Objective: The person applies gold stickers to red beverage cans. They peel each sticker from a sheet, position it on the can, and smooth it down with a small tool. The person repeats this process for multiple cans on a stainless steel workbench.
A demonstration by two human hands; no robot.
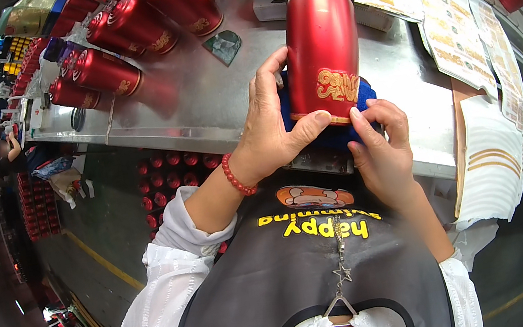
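Note:
A glossy red bottle (323,46) with a gold dragon-like decal (337,84) lies on a blue cloth pad (366,90), its base toward me. Along the lower rim runs a thin gold strip (336,118). My left hand (271,118) wraps the bottle's left side, thumb laid over the base edge. At the base's right corner, the fingertips of my right hand (381,139) press on the bottle by the strip's right end; its other fingers are curled. Whether those fingertips also pinch a loose bit of strip, I cannot tell.
Several red bottles (136,23) stand at the back left of the metal table (198,98), near a dark green flat piece (223,47). Decal sheets (460,46) lie to the right, with a gold-arc strip sheet (494,159) over the edge. More bottles (172,177) sit below the table.

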